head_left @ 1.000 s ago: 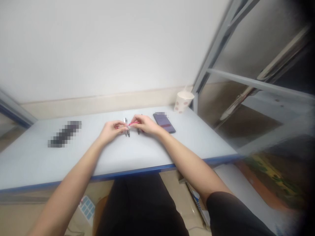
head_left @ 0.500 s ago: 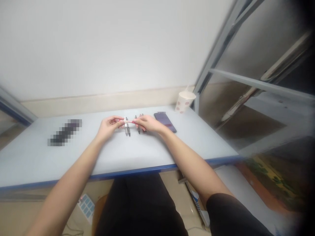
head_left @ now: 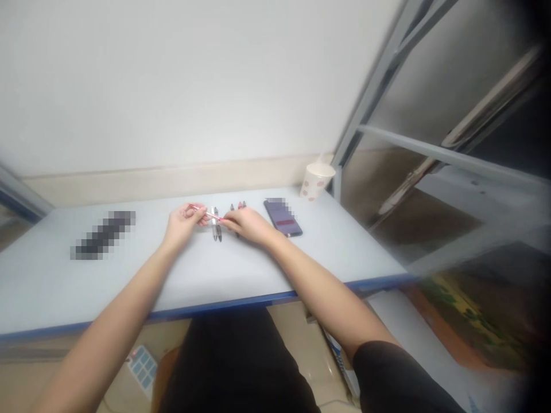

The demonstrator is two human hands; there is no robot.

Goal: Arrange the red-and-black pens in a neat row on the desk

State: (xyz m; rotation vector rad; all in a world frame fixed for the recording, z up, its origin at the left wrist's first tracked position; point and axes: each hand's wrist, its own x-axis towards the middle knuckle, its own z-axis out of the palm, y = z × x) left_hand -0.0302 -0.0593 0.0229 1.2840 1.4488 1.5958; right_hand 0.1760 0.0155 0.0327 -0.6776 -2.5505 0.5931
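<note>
My left hand point(head_left: 182, 222) and my right hand point(head_left: 248, 224) are raised over the desk with a thin red-and-clear pen point(head_left: 212, 215) between them. Left fingers pinch one end of it; the right fingertips grip the other, lower end, so the pen slants down to the right. Below it, two pens point(head_left: 214, 228), one whitish and one dark, lie side by side on the desk. Beyond my right hand more pens point(head_left: 240, 205) show only their upper ends, one of them red; the hand hides the rest.
A dark phone point(head_left: 282, 221) lies right of my right hand. A paper cup point(head_left: 317, 181) with a straw stands at the back right corner. A dark pixelated object point(head_left: 103, 235) lies at left. A metal frame point(head_left: 365, 103) rises along the right side, and a wall closes the back.
The red pen has tilted, its right end now lower. My right hand has shifted a little left, showing more of the pens behind it. The whole view has moved slightly.
</note>
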